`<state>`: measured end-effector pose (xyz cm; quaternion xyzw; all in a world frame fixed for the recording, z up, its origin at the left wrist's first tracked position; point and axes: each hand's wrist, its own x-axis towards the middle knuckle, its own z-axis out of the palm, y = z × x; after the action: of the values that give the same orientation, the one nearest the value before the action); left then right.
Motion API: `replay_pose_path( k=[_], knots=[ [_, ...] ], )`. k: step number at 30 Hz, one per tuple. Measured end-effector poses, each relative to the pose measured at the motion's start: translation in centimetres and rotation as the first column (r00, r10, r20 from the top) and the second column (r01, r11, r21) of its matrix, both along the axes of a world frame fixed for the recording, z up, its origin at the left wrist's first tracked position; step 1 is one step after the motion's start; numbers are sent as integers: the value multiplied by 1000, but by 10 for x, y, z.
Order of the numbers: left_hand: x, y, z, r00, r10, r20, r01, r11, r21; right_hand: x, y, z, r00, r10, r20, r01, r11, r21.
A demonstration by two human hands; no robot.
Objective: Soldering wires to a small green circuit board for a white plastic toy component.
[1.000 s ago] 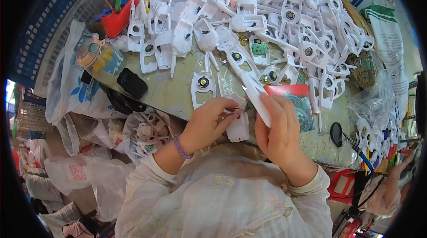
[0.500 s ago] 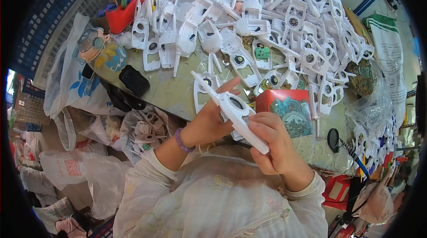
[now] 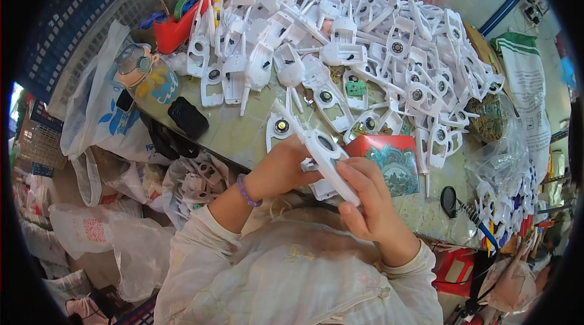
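Note:
A white plastic casing (image 3: 329,165) with a long narrow stem and a dark round part set in its wider end is held up at a tilt before my body. My right hand (image 3: 371,206) grips its lower end, thumb on the near side and fingers along the edge. Behind the casing's left side is my left hand (image 3: 280,170), with a purple bead bracelet on the wrist; the casing hides most of its fingers. Just beyond, another white casing (image 3: 272,133) with a dark speaker-like disc lies on the table (image 3: 240,130). A red box (image 3: 389,164) stands beyond my right hand.
A big heap of similar white casings (image 3: 398,51) covers the table's far side. A black pouch (image 3: 187,117) and a bottle (image 3: 159,82) sit at the left edge. A magnifier-like black ring (image 3: 448,202) lies at right. Plastic bags (image 3: 131,240) hang lower left.
My left hand's fingers, spread out beyond the casing before, have drawn back behind it. The casing has tipped more upright and shifted slightly left with my right hand.

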<state>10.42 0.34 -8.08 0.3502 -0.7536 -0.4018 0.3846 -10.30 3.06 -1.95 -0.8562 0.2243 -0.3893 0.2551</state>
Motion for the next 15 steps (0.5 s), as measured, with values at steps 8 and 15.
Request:
replay_pose_path(
  k=[8,15],
  knots=[
    [-9,9,-2,908,407,95,-380,899,-218,5,12,-5,887,-384,-257,309,907,-287],
    [-12,8,-5,859,506,74,-405,762,-505,3,11,-10,879,-400,-259,327,902,-284]
  ],
)
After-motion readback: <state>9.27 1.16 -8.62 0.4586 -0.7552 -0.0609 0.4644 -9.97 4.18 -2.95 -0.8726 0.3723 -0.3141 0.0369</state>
